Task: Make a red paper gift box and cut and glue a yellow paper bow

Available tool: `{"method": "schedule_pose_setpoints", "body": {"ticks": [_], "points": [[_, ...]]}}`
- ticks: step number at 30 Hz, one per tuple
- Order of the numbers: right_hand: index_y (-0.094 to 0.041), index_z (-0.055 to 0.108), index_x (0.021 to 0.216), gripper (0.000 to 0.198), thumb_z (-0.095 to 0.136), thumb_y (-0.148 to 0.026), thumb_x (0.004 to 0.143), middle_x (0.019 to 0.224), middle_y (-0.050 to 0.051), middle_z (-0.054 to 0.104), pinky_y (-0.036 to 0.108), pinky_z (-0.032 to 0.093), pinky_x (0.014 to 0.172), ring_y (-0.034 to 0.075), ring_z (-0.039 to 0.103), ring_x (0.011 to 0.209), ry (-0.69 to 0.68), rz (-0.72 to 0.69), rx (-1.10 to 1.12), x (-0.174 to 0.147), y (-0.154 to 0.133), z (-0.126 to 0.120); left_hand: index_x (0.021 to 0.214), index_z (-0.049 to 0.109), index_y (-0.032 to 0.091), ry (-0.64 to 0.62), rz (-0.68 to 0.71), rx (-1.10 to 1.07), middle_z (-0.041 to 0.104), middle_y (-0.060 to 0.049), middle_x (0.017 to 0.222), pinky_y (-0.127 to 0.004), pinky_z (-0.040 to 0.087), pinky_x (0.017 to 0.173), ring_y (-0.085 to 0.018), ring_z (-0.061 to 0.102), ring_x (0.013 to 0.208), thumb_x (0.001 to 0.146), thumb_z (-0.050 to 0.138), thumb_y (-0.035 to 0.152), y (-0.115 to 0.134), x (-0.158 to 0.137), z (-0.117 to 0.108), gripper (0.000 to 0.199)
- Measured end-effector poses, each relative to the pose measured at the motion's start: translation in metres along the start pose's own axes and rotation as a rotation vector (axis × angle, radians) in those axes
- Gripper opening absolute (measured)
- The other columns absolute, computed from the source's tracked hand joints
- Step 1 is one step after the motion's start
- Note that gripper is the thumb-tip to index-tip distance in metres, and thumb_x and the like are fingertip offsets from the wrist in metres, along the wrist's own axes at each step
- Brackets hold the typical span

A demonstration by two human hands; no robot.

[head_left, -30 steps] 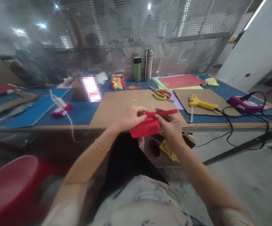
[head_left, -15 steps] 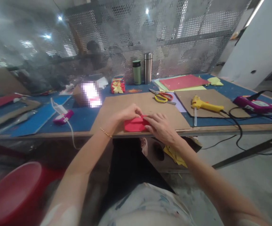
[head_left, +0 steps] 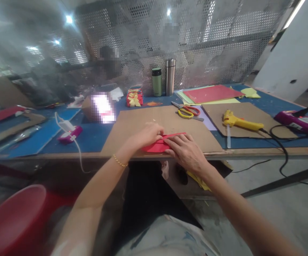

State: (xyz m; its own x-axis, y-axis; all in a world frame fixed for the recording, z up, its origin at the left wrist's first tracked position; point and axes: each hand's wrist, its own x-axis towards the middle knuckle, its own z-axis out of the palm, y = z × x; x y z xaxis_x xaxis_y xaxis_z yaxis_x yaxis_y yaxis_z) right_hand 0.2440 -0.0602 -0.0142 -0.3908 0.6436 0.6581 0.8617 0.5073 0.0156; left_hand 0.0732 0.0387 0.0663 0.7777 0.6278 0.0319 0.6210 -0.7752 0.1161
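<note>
Red paper [head_left: 156, 147] on cardboard [head_left: 132, 122], near edge of counter [head_left: 94, 140]. Left hand [head_left: 150, 135] curled over it, can't tell if pinching; right hand [head_left: 188, 152] laid on it, fingers stretched out. Scissors [head_left: 183, 107] beyond, glue gun [head_left: 242, 122] off right.

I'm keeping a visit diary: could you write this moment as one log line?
left hand: touching red piece | right hand: touching red piece | red piece: over brown cardboard | nearby: scissors, yellow glue gun

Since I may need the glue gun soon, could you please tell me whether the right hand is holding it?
No, the yellow glue gun lies on a cardboard sheet while the right hand touches the red piece.
</note>
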Motion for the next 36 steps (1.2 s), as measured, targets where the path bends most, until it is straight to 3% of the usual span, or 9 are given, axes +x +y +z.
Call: {"method": "schedule_pose_setpoints", "body": {"ticks": [9, 16, 25, 30, 36], "points": [[-0.013, 0.062, 0.134, 0.045, 0.035, -0.039, 0.109, 0.133, 0.018, 0.07, 0.045, 0.045, 0.098, 0.031, 0.063, 0.12, -0.061, 0.171, -0.003, -0.005, 0.025, -0.012, 0.107, 0.067, 0.012, 0.161, -0.076, 0.168, 0.072, -0.014, 0.104, -0.037, 0.049, 0.089, -0.025, 0.066, 0.099, 0.102, 0.046, 0.014, 0.01, -0.01, 0.021, 0.021], [-0.016, 0.069, 0.12, 0.04, 0.036, -0.037, 0.109, 0.13, 0.015, 0.073, 0.045, 0.046, 0.101, 0.03, 0.066, 0.12, -0.16, 0.125, -0.049, -0.009, 0.027, -0.014, 0.105, 0.067, 0.014, 0.234, -0.036, 0.314, 0.072, -0.013, 0.096, -0.034, 0.047, 0.078, -0.024, 0.067, 0.091, 0.102, 0.044, 0.01, 0.011, -0.012, 0.029, 0.023], [-0.015, 0.069, 0.123, 0.035, 0.046, -0.036, 0.106, 0.136, 0.019, 0.07, 0.047, 0.047, 0.104, 0.031, 0.063, 0.128, -0.132, 0.126, -0.065, -0.013, 0.023, -0.014, 0.098, 0.076, 0.014, 0.188, 0.016, 0.284, 0.071, -0.013, 0.1, -0.038, 0.045, 0.081, -0.025, 0.064, 0.093, 0.096, 0.048, 0.009, 0.009, -0.015, 0.024, 0.029], [-0.015, 0.069, 0.123, 0.033, 0.051, -0.036, 0.105, 0.134, 0.02, 0.07, 0.049, 0.049, 0.104, 0.032, 0.064, 0.127, -0.137, 0.144, -0.051, -0.011, 0.02, -0.012, 0.093, 0.079, 0.015, 0.287, 0.045, 0.271, 0.068, -0.015, 0.101, -0.04, 0.043, 0.083, -0.027, 0.061, 0.098, 0.092, 0.053, 0.013, 0.006, -0.021, 0.023, 0.026], [-0.018, 0.067, 0.13, 0.035, 0.054, -0.035, 0.103, 0.139, 0.017, 0.068, 0.047, 0.045, 0.107, 0.029, 0.06, 0.13, -0.089, 0.141, -0.092, -0.01, 0.029, -0.035, 0.093, 0.079, 0.019, 0.333, 0.117, 0.294, 0.068, -0.011, 0.088, -0.039, 0.038, 0.076, -0.024, 0.06, 0.085, 0.091, 0.052, 0.011, -0.009, -0.027, 0.031, 0.029]]}}
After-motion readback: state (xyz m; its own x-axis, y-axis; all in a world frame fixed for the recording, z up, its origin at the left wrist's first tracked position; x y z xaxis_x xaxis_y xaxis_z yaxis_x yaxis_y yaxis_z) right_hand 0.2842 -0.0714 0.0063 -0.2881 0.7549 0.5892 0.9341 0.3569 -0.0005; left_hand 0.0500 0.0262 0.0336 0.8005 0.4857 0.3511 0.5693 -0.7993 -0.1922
